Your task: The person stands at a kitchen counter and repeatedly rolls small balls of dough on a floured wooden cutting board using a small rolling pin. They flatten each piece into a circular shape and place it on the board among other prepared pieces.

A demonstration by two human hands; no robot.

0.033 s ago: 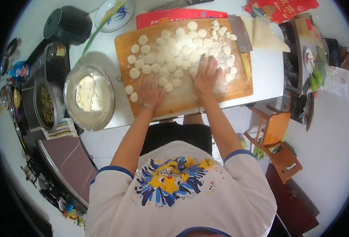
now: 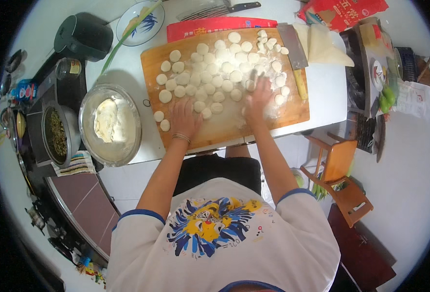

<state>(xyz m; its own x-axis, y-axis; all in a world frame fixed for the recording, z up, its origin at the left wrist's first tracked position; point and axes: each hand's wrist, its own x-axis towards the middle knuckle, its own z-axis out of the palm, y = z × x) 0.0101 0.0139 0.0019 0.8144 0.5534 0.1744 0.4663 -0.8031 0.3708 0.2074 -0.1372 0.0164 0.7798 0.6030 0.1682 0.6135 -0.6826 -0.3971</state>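
Many small flattened rounds of dough (image 2: pixel 206 77) lie over a floured wooden board (image 2: pixel 215 130). My left hand (image 2: pixel 184 118) rests palm down near the board's front left, fingers stretched out, just below the nearest rounds. Farther right, my right hand (image 2: pixel 258 99) also lies low over the flour with its fingers extended, slightly blurred. One dough round (image 2: pixel 250 85) sits against its fingers, and another (image 2: pixel 236 95) lies left of its thumb. Small uncut-looking dough lumps (image 2: pixel 262 36) cluster at the far right of the board. Whether my right palm covers a piece is hidden.
A cleaver (image 2: pixel 293 48) with a yellowish handle lies along the board's right edge. At left stands a metal bowl (image 2: pixel 135 138) holding a large dough mass, beside a bowl of chopped greens (image 2: pixel 57 134). A red bag (image 2: pixel 220 24) lies behind the board; a wooden chair (image 2: pixel 340 160) stands right.
My right hand has shifted slightly right, leaving a dough round visible apart from its thumb. My left hand stays nearly in place. The whole view has moved a little.
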